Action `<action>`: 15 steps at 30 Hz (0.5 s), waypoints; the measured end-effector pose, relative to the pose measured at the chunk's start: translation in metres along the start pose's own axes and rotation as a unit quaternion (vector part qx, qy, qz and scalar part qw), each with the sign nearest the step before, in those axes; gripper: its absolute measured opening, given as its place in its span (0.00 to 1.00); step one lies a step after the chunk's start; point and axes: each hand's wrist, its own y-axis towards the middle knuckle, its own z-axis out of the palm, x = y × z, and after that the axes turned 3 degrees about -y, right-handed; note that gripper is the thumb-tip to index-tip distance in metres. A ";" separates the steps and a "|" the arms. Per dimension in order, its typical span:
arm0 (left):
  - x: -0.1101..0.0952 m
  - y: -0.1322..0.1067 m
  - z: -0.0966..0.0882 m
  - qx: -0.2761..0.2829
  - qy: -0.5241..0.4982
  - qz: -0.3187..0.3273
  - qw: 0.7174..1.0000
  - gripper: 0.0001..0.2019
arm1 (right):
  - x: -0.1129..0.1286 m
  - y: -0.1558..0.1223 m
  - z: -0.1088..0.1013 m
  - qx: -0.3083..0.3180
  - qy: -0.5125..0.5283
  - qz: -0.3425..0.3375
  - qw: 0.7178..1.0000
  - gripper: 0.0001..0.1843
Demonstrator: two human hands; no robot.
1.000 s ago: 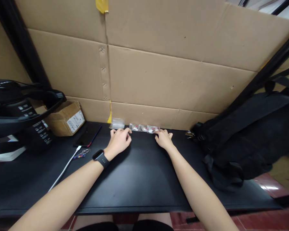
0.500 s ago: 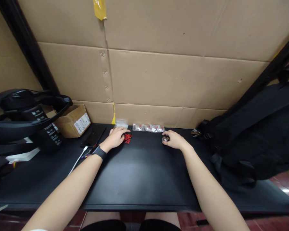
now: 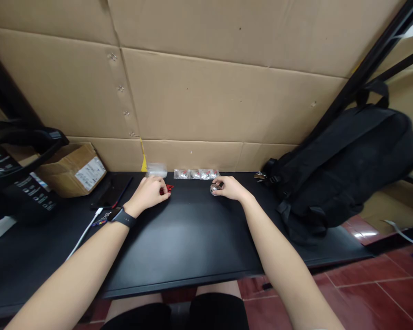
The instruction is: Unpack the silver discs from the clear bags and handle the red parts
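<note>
My left hand [image 3: 149, 193], with a dark watch on its wrist, is bent over a small pile of red looped cords [image 3: 168, 188] on the black table [image 3: 179, 238]. Its fingers are curled and closed on the cords, partly hiding them. My right hand [image 3: 230, 188] pinches a small round, shiny, clear-looking disc [image 3: 214, 188] at the table surface. Just behind the hands lies a row of small clear packets [image 3: 196, 174] with silvery round pieces and red bits inside. A stack of clear plastic bags [image 3: 157, 170] lies beyond my left hand.
A cardboard wall [image 3: 199, 101] closes off the back. At left are an open cardboard box [image 3: 67, 169], a black tablet-like slab [image 3: 106, 192], a white cable [image 3: 86, 231] and a black bottle [image 3: 24, 183]. A black backpack [image 3: 340, 160] leans at right, with keys [image 3: 260, 175] beside it.
The view has turned to the right. My left hand's fingers, stretched out beside the red cords before, now curl down over them. The right hand still holds the disc, now tilted more into view.
</note>
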 end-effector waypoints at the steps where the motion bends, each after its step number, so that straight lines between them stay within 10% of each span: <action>1: -0.001 0.000 0.000 0.005 0.001 0.005 1.000 0.09 | 0.001 0.000 0.000 -0.009 0.001 0.000 1.000 0.20; 15: -0.024 -0.001 0.001 -0.046 -0.140 0.034 0.989 0.08 | 0.042 -0.001 0.026 -0.062 0.168 -0.085 0.980 0.22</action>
